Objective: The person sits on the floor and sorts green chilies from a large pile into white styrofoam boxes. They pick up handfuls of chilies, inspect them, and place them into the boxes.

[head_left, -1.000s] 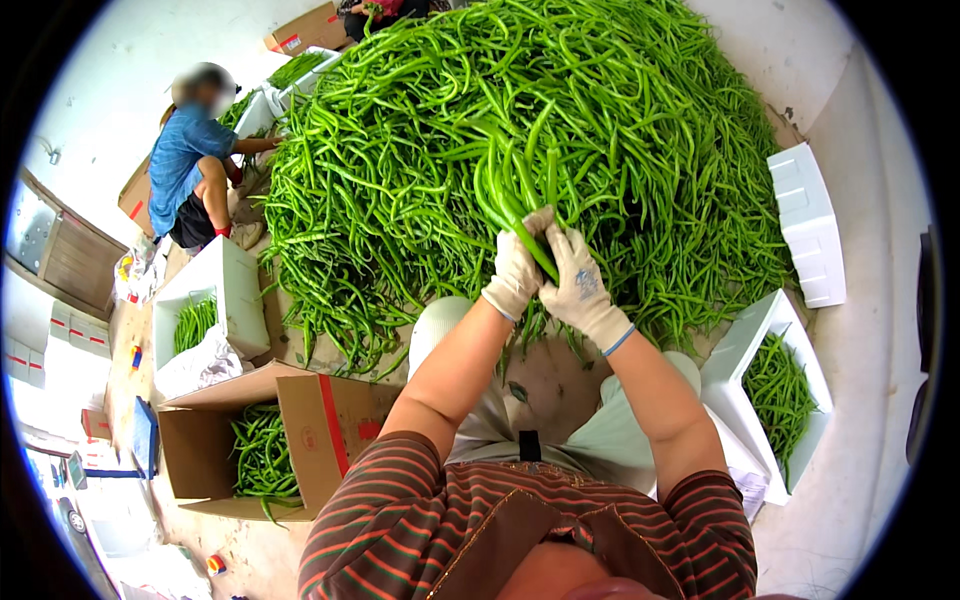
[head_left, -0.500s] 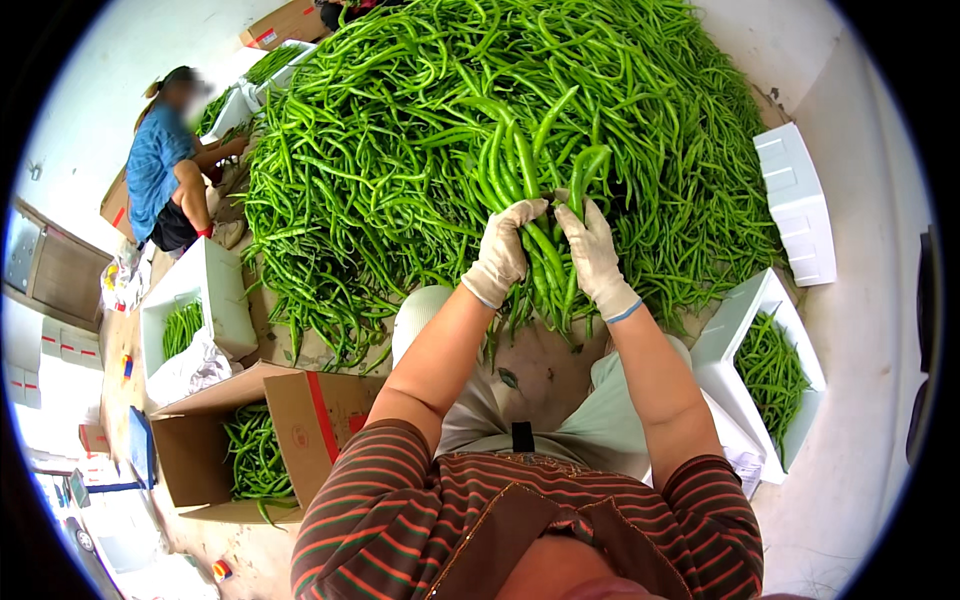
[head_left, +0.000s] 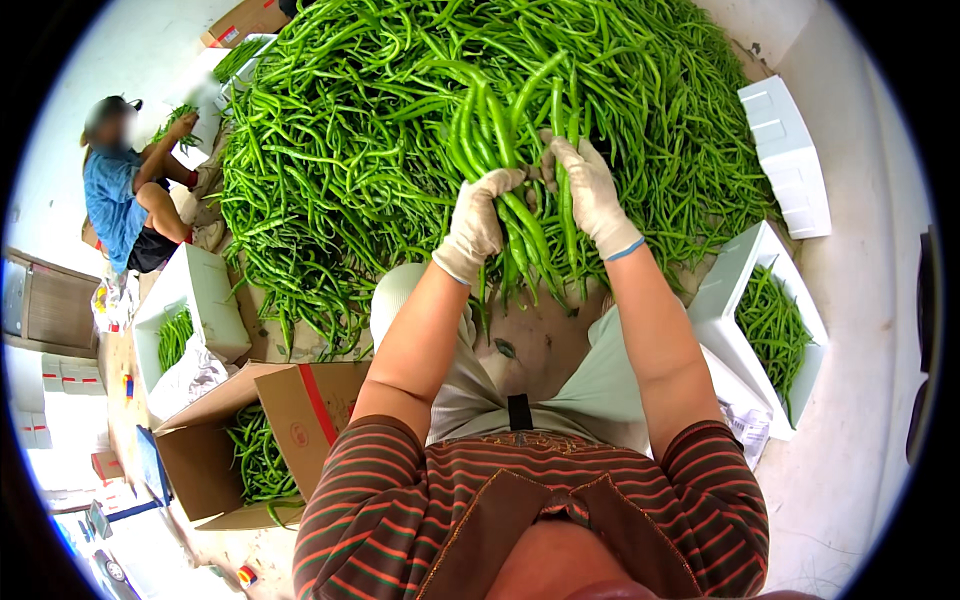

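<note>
Long green chili peppers (head_left: 330, 150) lie in a big heap on the floor before me. My left hand (head_left: 472, 225), in a pale work glove, is closed round a bunch of chili peppers (head_left: 490, 125) whose ends stick out above and below the fist. Beside it, my right hand (head_left: 595, 200), in a matching glove with a blue cuff edge, pinches one or two straighter chili peppers (head_left: 567, 215). Both hands hang over the near side of the heap, a small gap apart. The right fingertips are darkened and partly hidden behind the peppers.
White foam boxes with peppers stand to my right (head_left: 715, 320) and left (head_left: 215, 310). An open cardboard box (head_left: 210, 465) holding peppers sits at my lower left. Another foam box (head_left: 790, 160) stands beyond the right one. A co-worker (head_left: 120, 200) squats at the far left, holding peppers.
My right hand has risen slightly and its curved pepper has given way to straighter ones. The left hand keeps its bunch. The co-worker has lifted peppers from the heap's edge.
</note>
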{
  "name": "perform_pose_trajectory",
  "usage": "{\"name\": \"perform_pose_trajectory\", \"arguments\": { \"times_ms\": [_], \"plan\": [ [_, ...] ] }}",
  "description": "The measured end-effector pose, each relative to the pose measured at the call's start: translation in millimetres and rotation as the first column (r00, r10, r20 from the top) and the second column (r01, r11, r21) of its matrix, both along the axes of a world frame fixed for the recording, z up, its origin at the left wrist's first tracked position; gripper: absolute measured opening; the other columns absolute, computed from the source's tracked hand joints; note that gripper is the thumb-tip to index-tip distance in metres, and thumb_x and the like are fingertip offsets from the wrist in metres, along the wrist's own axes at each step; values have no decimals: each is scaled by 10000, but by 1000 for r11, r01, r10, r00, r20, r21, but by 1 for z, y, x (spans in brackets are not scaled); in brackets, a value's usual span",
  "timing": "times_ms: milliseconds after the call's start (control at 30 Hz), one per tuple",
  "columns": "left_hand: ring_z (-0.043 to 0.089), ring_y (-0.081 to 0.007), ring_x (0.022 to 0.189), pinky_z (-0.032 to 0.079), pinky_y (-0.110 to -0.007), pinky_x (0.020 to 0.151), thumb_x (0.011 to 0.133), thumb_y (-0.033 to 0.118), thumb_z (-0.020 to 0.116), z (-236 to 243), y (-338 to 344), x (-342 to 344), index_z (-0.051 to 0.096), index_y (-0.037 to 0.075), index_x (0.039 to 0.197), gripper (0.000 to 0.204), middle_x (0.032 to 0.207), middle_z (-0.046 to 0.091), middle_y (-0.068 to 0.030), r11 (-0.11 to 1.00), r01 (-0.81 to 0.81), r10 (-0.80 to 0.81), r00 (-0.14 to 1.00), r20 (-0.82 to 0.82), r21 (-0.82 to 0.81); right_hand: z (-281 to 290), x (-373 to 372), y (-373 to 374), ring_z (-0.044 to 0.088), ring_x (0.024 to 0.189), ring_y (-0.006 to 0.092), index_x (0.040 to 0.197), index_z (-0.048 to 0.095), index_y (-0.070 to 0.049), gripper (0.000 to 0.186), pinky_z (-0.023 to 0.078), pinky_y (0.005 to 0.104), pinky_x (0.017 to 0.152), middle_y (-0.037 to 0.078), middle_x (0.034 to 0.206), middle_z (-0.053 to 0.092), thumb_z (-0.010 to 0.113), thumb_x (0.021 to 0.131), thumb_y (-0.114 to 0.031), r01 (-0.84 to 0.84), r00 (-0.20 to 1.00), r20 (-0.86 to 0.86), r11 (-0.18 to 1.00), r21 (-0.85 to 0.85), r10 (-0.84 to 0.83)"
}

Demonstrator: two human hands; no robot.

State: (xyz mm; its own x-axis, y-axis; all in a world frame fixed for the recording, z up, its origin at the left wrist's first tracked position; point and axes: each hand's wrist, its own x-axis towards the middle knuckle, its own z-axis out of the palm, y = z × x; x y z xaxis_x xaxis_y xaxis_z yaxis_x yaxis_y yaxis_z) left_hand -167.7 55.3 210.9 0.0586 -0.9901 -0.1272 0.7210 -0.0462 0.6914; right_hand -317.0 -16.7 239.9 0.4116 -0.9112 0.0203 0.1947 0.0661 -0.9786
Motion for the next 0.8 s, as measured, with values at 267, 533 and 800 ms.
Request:
{"name": "perform_pose_trajectory", "arguments": {
  "times_ms": [267,533,800],
  "plan": [
    [629,-217,721,548,-347,671,885,102,596,7,6,10,640,-88,1041,249,878,657,-138,996,-76,80,992,-101,35,30,-79,-7,670,939,227,1359,486,10,425,553,342,825,151,1183,652,586,984,-164,32,992,127,998,-45,-26],
    [636,-202,653,544,-333,597,831,52,639,15,11,-6,642,-72,1010,218,874,674,-115,990,-123,125,991,35,-74,55,-373,-51,588,1152,291,1375,483,1,524,496,392,943,179,1306,591,539,978,-336,-145,316,-495,474,-869,-810],
    [636,-166,644,524,-295,617,772,6,716,4,11,2,677,-41,984,221,798,678,-66,901,-368,405,903,142,-230,138,-311,6,572,959,239,1123,620,18,547,430,365,947,139,1092,652,436,1011,-484,541,518,-352,618,-570,-779]
  ]
}}
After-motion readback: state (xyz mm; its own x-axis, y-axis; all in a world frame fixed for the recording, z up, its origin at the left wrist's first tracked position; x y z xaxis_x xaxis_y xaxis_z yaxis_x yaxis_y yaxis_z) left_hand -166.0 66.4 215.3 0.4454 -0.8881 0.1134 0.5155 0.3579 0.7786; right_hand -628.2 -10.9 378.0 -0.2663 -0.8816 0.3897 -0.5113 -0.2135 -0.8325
